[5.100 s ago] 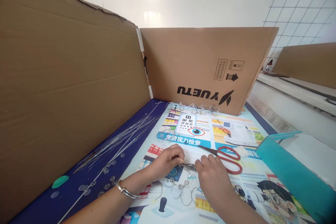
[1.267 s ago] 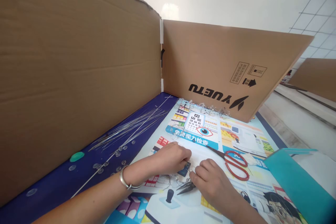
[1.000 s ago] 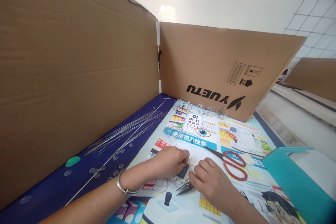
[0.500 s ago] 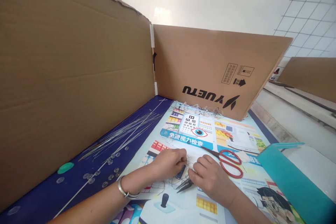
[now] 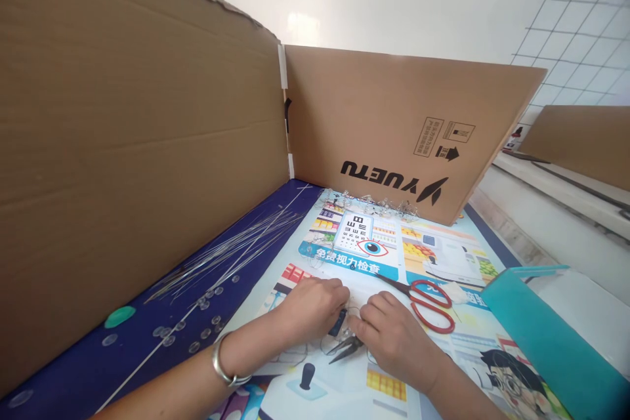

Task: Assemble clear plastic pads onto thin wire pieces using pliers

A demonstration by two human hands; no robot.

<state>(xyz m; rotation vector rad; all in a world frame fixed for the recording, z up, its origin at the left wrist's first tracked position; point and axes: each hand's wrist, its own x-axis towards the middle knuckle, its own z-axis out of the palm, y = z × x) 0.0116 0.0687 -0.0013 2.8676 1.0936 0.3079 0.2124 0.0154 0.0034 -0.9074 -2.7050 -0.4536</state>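
My left hand (image 5: 315,308), with a silver bangle on its wrist, is closed with fingertips on thin wire (image 5: 350,310) over the printed mat. Facing it, my right hand (image 5: 391,335) is closed too, thumb and forefinger pinched at the same wire. Dark-jawed pliers (image 5: 346,348) stick out beneath my right hand, pointing left and down; their handles are hidden. Between the hands shows a small dark blue patch, too covered to name. Scissors with red handles (image 5: 432,305) lie just beyond my right hand.
Cardboard panels stand at the left (image 5: 138,125) and back (image 5: 394,125). Straight wires (image 5: 231,246), clear round discs (image 5: 168,340) and a green disc (image 5: 119,317) lie on the blue surface. Tangled wire pieces (image 5: 374,203) line the back panel. A teal-edged box (image 5: 556,341) sits at right.
My right hand has shifted slightly left, nearer my left hand. The wire between the fingers has moved a little. The whole view has slid slightly.
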